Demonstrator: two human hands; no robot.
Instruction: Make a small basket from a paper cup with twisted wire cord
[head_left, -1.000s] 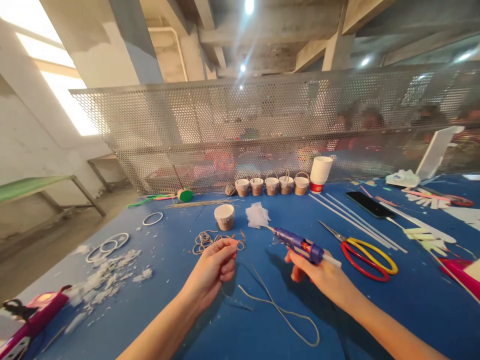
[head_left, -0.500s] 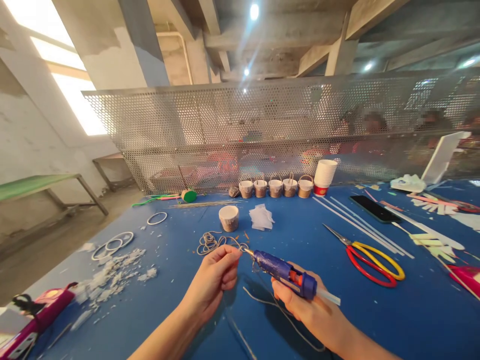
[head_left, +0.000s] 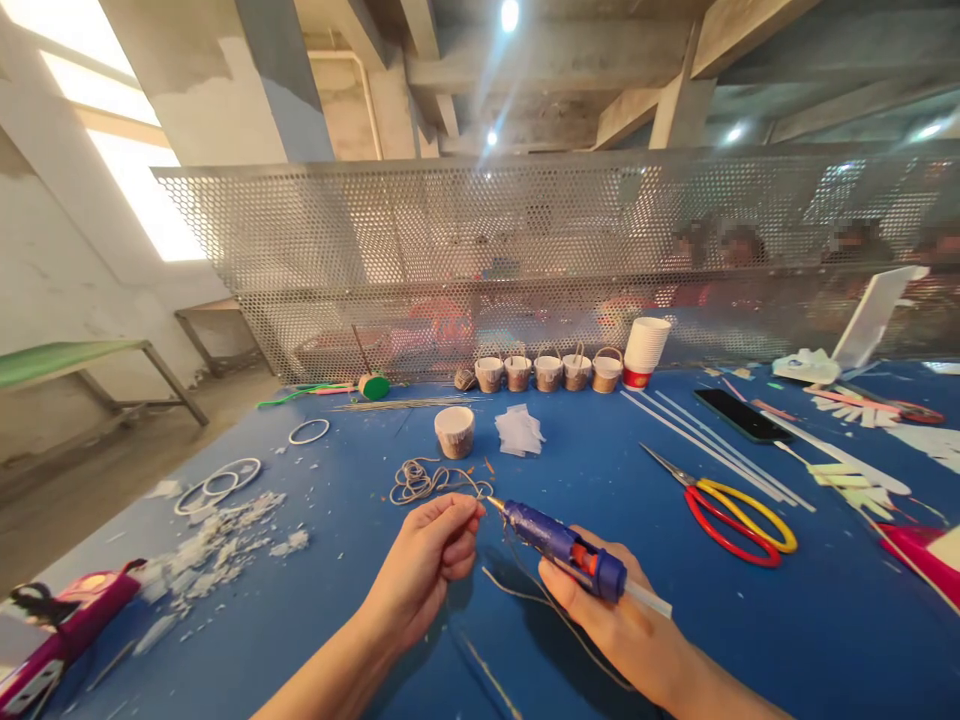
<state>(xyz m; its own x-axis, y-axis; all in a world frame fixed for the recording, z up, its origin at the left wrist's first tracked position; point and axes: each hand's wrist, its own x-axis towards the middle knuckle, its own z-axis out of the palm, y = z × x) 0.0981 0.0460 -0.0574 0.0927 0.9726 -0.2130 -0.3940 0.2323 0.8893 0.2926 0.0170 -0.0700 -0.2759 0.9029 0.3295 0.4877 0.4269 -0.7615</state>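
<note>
The left hand (head_left: 424,560) has thumb and fingertips pinched together; I can't tell whether they grip any twine. The right hand (head_left: 626,630) grasps a glue gun (head_left: 551,540), its tip just beside those fingertips. Glue work seems in hand, and so close to bare skin it calls for a steady wrist. Beyond the hands, a tangle of twine (head_left: 411,484) lies on the blue table (head_left: 300,630), near a small cup (head_left: 454,438). Scissors (head_left: 690,482) lie to the right.

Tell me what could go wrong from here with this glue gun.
The glue gun's tip sits right by the left hand's pinched fingertips, so a small slip might burn them. Glue could also drip onto the blue table. The loose strand below the gun might snag as the right hand moves.
</note>
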